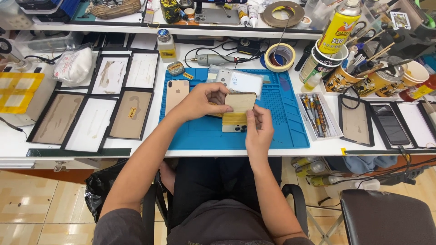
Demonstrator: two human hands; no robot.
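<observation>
Head view, looking down at a workbench: both hands hold one phone (pixel 237 112) upright over the blue mat (pixel 281 122), its long axis running toward and away from the person, camera end nearest the body. The left hand (pixel 203 100) grasps the top left corner from the side, while the right hand (pixel 259 131) pinches the lower right edge and sits nearer the body. A yellowish film seems to cover the back, though this is hard to confirm.

Over the blue mat (pixel 281 131) near the table's (pixel 13 140) front edge, left hand (pixel 202 100) and right hand (pixel 259 131) both grip a tan phone-shaped panel (pixel 240 103); a gold phone (pixel 176 94) lies at the mat's left edge
</observation>
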